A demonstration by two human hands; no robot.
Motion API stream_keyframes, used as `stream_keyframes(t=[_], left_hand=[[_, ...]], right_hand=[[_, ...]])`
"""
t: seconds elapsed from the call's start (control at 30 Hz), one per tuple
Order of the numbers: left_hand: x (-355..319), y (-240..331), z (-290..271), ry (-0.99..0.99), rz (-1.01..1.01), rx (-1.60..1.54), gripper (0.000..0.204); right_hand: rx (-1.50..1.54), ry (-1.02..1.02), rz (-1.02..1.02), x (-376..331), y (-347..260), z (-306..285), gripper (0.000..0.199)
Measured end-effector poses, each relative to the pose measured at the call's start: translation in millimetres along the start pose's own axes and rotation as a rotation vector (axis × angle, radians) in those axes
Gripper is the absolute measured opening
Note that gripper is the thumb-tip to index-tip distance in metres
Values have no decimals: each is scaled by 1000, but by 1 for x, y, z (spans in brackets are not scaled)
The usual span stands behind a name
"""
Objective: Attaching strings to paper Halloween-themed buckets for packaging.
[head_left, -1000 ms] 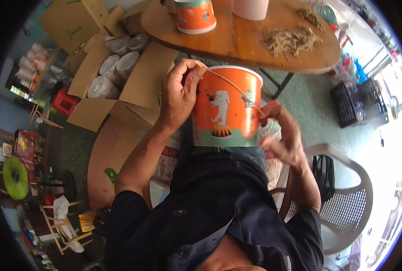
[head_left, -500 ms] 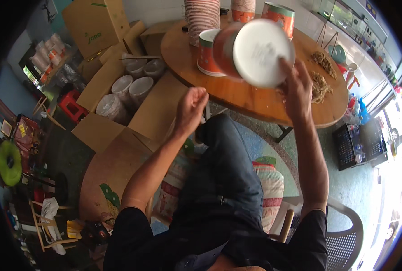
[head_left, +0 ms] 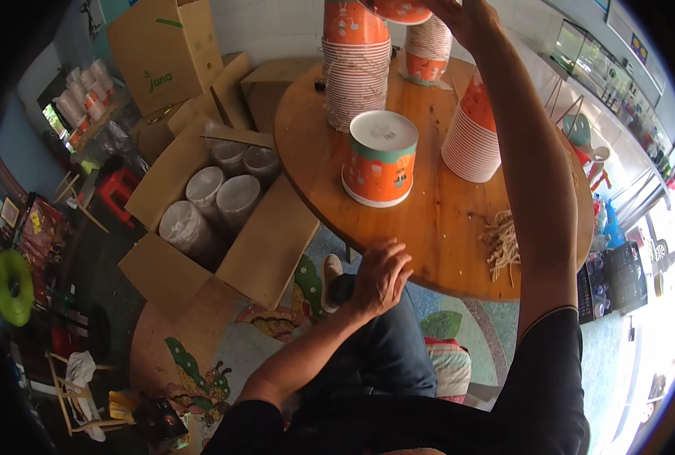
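Now, from big to small:
Table (head_left: 444, 250): round, wooden, at 1 o'clock from the person's knee; it carries all the orange buckets.
Open box (head_left: 269, 243): brown cardboard on the floor at 10 o'clock from the table, flaps spread; inside are stacks of white round lids (head_left: 205, 186) in clear wrap.
Closed box (head_left: 167, 49): brown cardboard with a small green mark, at 11 o'clock behind the open one.
Tall stack (head_left: 355, 64): orange and white paper buckets nested, at 12 o'clock on the table.
Second stack (head_left: 474, 133): same buckets, lower, leaning, just right of the arm.
Single bucket (head_left: 381, 159): orange, upside down, white bottom up, in the table's middle.
Raised bucket (head_left: 398, 9): orange, held above the tall stack, mostly cut by the frame edge.
Right hand (head_left: 470, 17): lifted high, fingers closed on the raised bucket.
Left hand (head_left: 381, 277): empty, fingers loosely curled, resting at the table's near edge.
Strings (head_left: 502, 243): pale bundle at 4 o'clock on the table.
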State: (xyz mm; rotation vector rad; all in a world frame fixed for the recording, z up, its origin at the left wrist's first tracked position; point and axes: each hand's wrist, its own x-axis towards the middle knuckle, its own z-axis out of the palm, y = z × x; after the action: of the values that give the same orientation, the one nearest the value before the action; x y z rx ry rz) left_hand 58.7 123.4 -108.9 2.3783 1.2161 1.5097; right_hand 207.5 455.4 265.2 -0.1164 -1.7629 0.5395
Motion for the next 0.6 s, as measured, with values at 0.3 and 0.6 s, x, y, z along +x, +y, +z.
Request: stream_keyframes(t=[0.3,0.6], left_hand=[[-4,-13,-2,-44,2,-21,40],[7,-12,14,-47,73,-77,38]], right_hand=[[557,290,824,107,109,55,49],[617,-82,844,47,185,22,35]])
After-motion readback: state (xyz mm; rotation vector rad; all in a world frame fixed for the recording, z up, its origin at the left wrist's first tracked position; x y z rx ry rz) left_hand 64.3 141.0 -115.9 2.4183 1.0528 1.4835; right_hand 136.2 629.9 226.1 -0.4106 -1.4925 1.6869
